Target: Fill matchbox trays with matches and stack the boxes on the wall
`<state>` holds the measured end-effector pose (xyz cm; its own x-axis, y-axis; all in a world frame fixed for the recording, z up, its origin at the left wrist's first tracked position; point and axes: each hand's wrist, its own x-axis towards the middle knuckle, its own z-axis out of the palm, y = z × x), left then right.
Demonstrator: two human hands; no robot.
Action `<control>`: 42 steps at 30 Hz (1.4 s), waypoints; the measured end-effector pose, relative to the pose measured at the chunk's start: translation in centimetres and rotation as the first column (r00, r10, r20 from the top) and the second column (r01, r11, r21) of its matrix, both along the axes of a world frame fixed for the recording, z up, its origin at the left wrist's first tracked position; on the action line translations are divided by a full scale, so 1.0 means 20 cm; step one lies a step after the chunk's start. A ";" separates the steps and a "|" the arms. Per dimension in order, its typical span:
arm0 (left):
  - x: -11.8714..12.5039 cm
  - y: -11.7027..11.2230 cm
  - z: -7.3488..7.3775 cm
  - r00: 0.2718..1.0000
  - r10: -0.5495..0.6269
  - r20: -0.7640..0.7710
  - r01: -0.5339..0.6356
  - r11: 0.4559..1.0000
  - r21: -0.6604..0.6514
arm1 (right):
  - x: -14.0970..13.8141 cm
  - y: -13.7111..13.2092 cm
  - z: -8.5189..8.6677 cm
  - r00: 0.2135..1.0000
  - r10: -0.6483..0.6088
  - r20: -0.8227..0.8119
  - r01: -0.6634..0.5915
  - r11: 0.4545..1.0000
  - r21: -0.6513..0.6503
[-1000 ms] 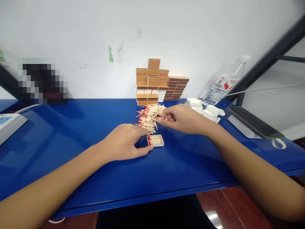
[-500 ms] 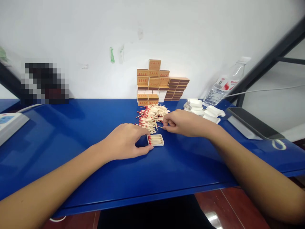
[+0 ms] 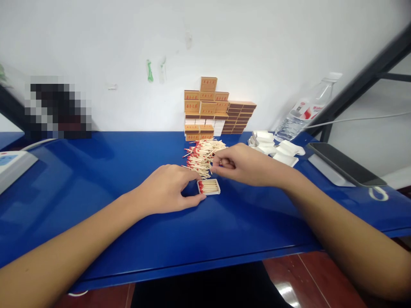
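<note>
White wall (image 3: 112,42): fills the upper half of the frame, scuffed, with a green smear (image 3: 150,70) left of centre
Blue table (image 3: 96,179): glossy, running across the middle and lower frame
Stack of boxes (image 3: 208,107): against the wall, upper centre; orange faces with red lettering, brown sides showing at its right, a single box on top
Plastic bottle (image 3: 302,111): upper right, clear, with a red and white label and white cap
Dark object (image 3: 61,105): left of the frame, pixelated, too blurred to name
Black slab (image 3: 346,162): right of the frame, lying on a white base (image 3: 329,172)
Right hand (image 3: 247,164): right of centre, fingers curled in, thumb tip close to the forefinger; it hides the right edge of the match heap (image 3: 201,158), and whether a match is pinched there cannot be told
Left hand (image 3: 168,188): near centre, thumb and forefinger parted just enough to span the matchbox tray (image 3: 218,186), holding its left end and covering that edge
White trays (image 3: 265,143): loosely piled behind the right hand
Match heap: centre, between stack and tray; jumbled pale sticks, many red heads leftward
Matchbox tray: just below centre, flat on the table, white-rimmed, matches (image 3: 210,186) side by side, red heads left
</note>
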<state>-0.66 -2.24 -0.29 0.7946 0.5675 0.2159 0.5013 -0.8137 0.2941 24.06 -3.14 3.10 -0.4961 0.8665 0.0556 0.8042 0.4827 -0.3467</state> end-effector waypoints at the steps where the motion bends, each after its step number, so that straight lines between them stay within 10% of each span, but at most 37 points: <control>1: 0.00 0.00 0.00 1.000 -0.001 0.001 0.001 1.000 -0.001 | 0.00 0.01 -0.01 0.998 -0.060 0.002 0.060 0.998 0.032; 11: 0.00 0.00 -0.01 1.000 -0.004 -0.001 0.004 1.000 0.027 | -0.04 0.06 -0.11 0.978 -0.208 0.019 0.208 0.977 -0.042; 23: 0.00 0.00 0.00 1.000 -0.004 -0.017 0.004 1.000 0.022 | 0.06 0.04 0.00 0.968 -0.219 0.123 0.226 0.973 -0.045; 35: 0.00 0.00 0.00 1.000 0.006 -0.017 -0.006 1.000 0.022 | -0.03 0.08 -0.13 0.964 -0.253 0.085 0.251 0.968 0.026; 42: 0.00 0.00 0.00 1.000 0.008 -0.020 -0.008 1.000 0.025 | 0.02 0.06 -0.05 0.963 -0.244 0.114 0.248 0.969 -0.024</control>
<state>-0.66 -2.15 -0.36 0.7942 0.5686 0.2143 0.5135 -0.8166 0.2634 24.46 -1.93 2.05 -0.2689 0.9629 -0.0221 0.9305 0.2538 -0.2641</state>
